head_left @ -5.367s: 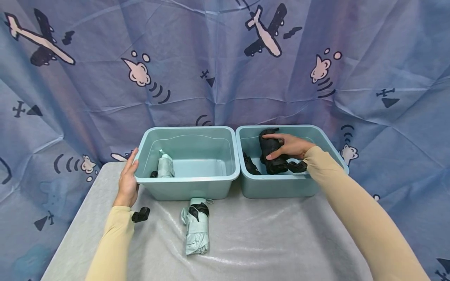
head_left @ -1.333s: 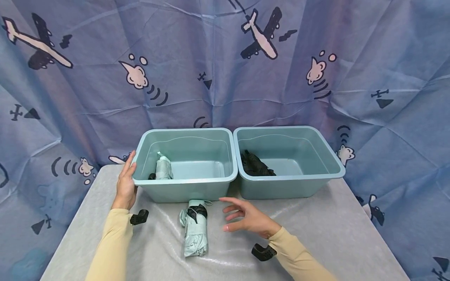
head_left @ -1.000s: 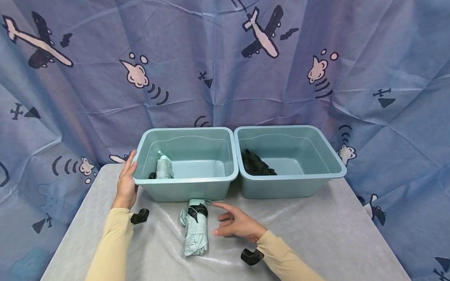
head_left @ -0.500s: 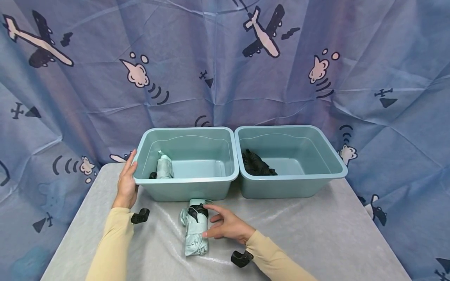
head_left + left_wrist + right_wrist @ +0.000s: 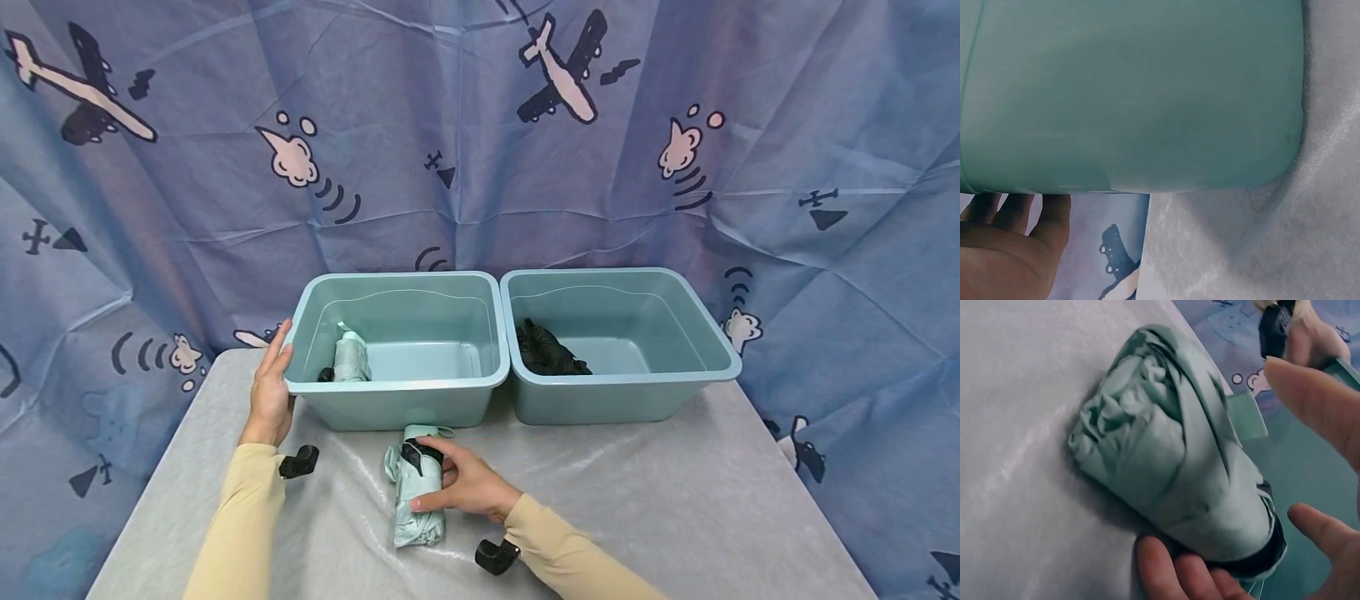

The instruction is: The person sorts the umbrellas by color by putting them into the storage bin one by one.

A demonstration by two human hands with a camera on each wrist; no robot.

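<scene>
A folded mint-green umbrella [image 5: 418, 523] with a black patch near its far end lies on the table before the left bin [image 5: 397, 408]. My right hand [image 5: 468, 485] is at its right side, thumb and index finger reaching over it. In the right wrist view the thumb and index finger stand apart from the umbrella [image 5: 1191, 462], while the other fingers [image 5: 1194, 575] are low along its side. My left hand [image 5: 270, 400] rests against the left bin's outer left end, fingers straight up along the wall, as the left wrist view also shows.
Inside the left bin lie a mint folded umbrella [image 5: 350, 360] and a small black item [image 5: 326, 375]. Beside it stands a matching right bin [image 5: 600, 400] with a black folded bundle [image 5: 549, 350] at its left end. A patterned blue curtain [image 5: 480, 150] hangs behind.
Earlier my right hand held a black folded umbrella in the right bin. It has since come out, moved left over the table and reached the mint umbrella. My left hand has stayed put.
</scene>
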